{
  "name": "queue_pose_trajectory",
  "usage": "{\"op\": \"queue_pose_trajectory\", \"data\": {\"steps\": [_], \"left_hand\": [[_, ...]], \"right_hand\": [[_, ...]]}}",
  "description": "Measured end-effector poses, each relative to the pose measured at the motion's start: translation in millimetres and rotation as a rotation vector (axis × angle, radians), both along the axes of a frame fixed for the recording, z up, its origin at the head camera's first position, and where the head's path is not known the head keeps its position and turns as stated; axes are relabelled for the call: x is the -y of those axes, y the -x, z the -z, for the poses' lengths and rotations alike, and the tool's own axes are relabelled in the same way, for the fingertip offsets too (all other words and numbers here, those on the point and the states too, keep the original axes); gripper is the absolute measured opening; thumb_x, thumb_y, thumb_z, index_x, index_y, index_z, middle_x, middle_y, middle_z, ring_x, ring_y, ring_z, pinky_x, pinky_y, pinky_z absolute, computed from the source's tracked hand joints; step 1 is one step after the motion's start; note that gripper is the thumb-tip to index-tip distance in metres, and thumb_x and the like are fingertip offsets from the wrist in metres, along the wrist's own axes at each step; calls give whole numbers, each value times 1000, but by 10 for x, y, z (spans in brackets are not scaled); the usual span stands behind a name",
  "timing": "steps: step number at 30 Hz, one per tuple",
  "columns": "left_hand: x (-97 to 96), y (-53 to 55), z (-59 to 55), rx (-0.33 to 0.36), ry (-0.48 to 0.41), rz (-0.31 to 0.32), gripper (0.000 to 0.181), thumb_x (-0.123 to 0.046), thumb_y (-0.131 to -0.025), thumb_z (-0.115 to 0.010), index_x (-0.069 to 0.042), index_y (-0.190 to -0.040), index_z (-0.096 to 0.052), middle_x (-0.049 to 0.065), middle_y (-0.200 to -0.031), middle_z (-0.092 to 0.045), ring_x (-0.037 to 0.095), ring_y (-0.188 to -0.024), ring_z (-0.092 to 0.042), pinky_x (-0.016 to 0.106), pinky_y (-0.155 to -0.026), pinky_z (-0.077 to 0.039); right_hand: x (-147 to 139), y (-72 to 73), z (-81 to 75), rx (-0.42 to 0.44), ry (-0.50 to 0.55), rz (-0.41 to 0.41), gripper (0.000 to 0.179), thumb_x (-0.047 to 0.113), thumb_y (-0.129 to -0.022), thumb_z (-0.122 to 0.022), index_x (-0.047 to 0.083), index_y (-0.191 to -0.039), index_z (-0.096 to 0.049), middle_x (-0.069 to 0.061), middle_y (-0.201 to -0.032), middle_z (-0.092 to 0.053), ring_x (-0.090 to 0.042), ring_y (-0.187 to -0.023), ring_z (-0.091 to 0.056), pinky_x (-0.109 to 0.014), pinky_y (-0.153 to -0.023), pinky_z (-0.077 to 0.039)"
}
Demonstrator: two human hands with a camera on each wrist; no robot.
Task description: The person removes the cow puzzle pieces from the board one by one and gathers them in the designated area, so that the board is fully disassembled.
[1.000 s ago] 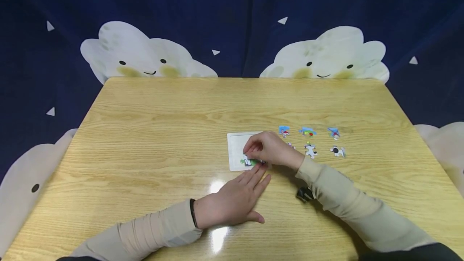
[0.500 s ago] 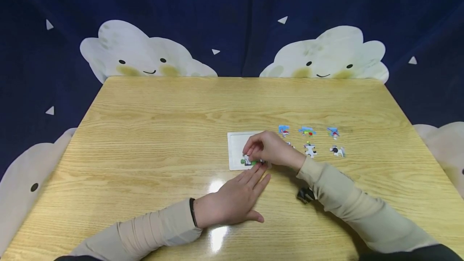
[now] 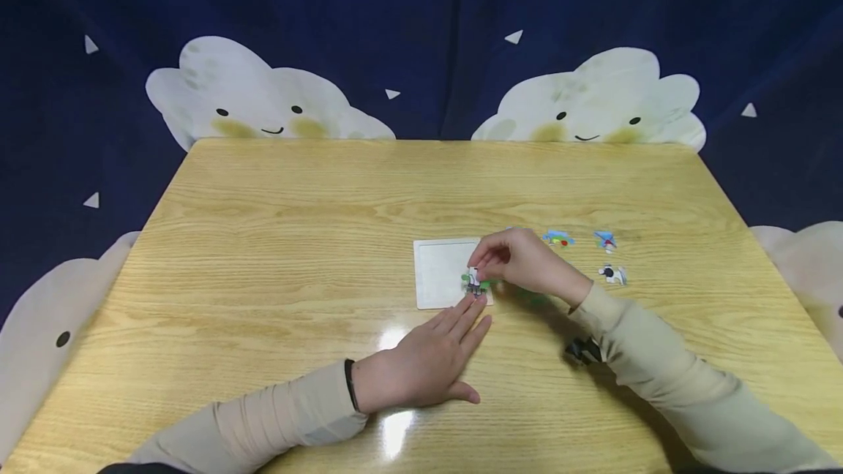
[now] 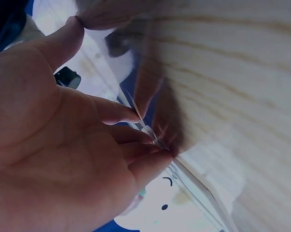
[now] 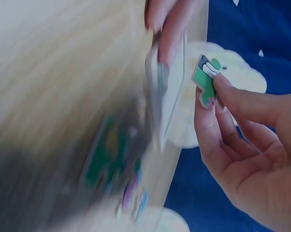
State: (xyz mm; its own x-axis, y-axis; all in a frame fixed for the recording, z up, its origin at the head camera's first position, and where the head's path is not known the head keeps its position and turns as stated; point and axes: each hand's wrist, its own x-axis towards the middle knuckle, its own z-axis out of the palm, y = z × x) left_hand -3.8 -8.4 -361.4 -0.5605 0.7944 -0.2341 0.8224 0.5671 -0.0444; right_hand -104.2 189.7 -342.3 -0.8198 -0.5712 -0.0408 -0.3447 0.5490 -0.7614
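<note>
My right hand (image 3: 527, 262) pinches a green, white and black jigsaw piece (image 5: 203, 79) between thumb and fingers, raised over the right part of a white puzzle tray (image 3: 431, 269). My left hand (image 3: 421, 364) lies with straight fingers, its fingertips (image 3: 476, 301) at the tray's near right edge. In the left wrist view those fingertips reach the thin tray rim (image 4: 198, 191). A blurred green jigsaw piece (image 5: 104, 150) lies on the table in the right wrist view. My right hand and forearm hide part of the loose pieces in the head view.
To the right of the tray lie loose jigsaw pieces: a blue and green piece (image 3: 558, 238), a blue and red piece (image 3: 606, 241) and a white and black piece (image 3: 614, 274). A wooden table (image 3: 263, 240) bears everything; a dark blue curtain (image 3: 421, 20) hangs behind.
My right hand has moved to the right with the pinched piece, which was over the tray's near middle and is now farther right. The left hand stays where it was.
</note>
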Motion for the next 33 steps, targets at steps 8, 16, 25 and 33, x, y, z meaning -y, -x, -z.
{"op": "queue_pose_trajectory", "data": {"steps": [8, 16, 25, 33], "left_hand": [[2, 5, 7, 17, 4, -11, 94, -69, -92, -41, -4, -156, -19, 20, -162, -7, 29, -149, -7, 32, -117, -19], [2, 4, 8, 36, 1, -16, 94, -68, -92, -41, -4, -156, -19, 20, -162, -6, 29, -149, -6, 33, -117, -18], [-2, -1, 0, 21, 2, -8, 94, -68, -92, -41, -4, -156, -20, 20, -162, -8, 29, -149, -7, 33, -117, -19], [-4, -3, -5, 34, -11, -13, 93, -68, -92, -42, -3, -156, -20, 20, -162, -7, 29, -149, -7, 33, -117, -18]], "right_hand": [[-502, -68, -5, 23, -48, 82, 9, -3, -84, -74, 4, -90, -74, -1, -81, -70, -16, -71, -66, -26, -63, -54], [-952, -200, 30, 0, -91, 122, 11, -7, -83, -73, 2, -89, -73, -1, -81, -71, -13, -68, -65, -25, -59, -53], [-1136, -354, 140, -89, -172, 153, 12, -3, -80, -77, 7, -87, -75, 6, -74, -67, -5, -66, -61, -22, -57, -50], [-1132, -392, 197, -208, -210, 154, 17, 0, -74, -83, 12, -83, -75, 10, -73, -66, -2, -64, -57, -22, -56, -48]]}}
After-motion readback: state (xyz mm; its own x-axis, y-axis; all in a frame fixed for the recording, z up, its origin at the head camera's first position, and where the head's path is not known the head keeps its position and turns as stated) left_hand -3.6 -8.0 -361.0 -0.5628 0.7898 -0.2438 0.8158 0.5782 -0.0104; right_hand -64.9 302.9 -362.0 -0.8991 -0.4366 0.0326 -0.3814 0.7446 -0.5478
